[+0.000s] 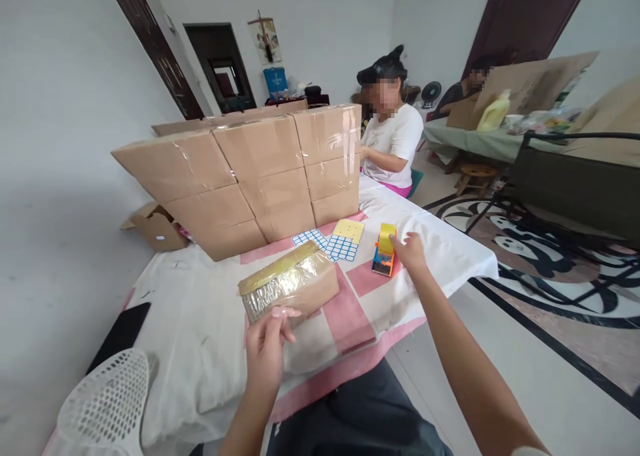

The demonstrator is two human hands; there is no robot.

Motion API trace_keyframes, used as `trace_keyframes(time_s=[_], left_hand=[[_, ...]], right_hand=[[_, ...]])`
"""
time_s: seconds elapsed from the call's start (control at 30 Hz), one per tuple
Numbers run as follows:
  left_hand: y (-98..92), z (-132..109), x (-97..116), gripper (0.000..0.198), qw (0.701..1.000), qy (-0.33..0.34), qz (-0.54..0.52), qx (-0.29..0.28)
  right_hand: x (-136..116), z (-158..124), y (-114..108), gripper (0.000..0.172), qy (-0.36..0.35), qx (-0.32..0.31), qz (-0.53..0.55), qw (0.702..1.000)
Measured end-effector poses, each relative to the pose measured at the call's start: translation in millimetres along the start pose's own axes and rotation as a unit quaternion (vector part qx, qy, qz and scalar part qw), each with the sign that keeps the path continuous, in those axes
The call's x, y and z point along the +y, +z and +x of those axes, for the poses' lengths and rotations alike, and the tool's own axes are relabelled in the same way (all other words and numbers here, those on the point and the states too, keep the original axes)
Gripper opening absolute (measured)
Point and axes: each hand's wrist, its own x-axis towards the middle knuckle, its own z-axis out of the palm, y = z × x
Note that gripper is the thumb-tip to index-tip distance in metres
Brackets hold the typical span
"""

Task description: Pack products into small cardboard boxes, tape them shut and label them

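A small cardboard box [313, 291] lies on the tablecloth in front of me, with shiny clear tape over its top and left end. My left hand [270, 336] is at the box's near left edge, its fingers loosely bent and apart; it appears to touch the box without gripping it. To the right lies an orange and blue tape dispenser [383, 264] with a yellowish tape roll [387, 238]. My right hand [410, 251] is beside that roll, thumb against or very near it, the other fingers spread. Behind the box are sheets of blue-bordered labels [343, 247] and a yellow card [349, 229].
A wall of stacked, taped cartons [270, 176] stands across the table's far side. Past it sits a person in a white shirt [395, 133]. An opened carton [157, 228] is at the left, a white perforated chair back [107, 396] nearer. A dark folding chair [575, 183] stands right.
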Motion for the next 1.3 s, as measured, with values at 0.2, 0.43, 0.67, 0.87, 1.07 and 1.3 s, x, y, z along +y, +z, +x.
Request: trace_keyframes(time_s=[0.2,0.43,0.67,0.87,1.07,1.3], left_hand=[[7.2,-10,-4,0.052,1.000,0.023,-0.013,-0.012],[-7.0,-40,-27,0.055,1.000,-0.011,0.021,0.003],[-48.4,-63,-54,0.042,0.991,-0.018,0.071,0.108],[-27.5,-31,-26,0.044,0.977,0.136,0.115,0.121],[44.0,24,0,0.056,0.863,0.103,0.493,-0.035],[61.7,27,-24,0.059,0.845,0.003,0.532,-0.058]], right_hand=[[-73,-107,-16,0.026,-0.230,-0.304,0.069,0.922],[-135,-188,-17,0.014,-0.383,-0.399,0.031,0.833],[-173,-158,-78,0.011,-0.371,-0.374,0.041,0.849],[-185,-89,-9,0.009,-0.386,-0.436,-0.100,0.807],[-178,-42,85,0.012,-0.366,-0.518,-0.250,0.732],[-151,-16,135,0.055,-0.322,-0.370,-0.343,0.801]])
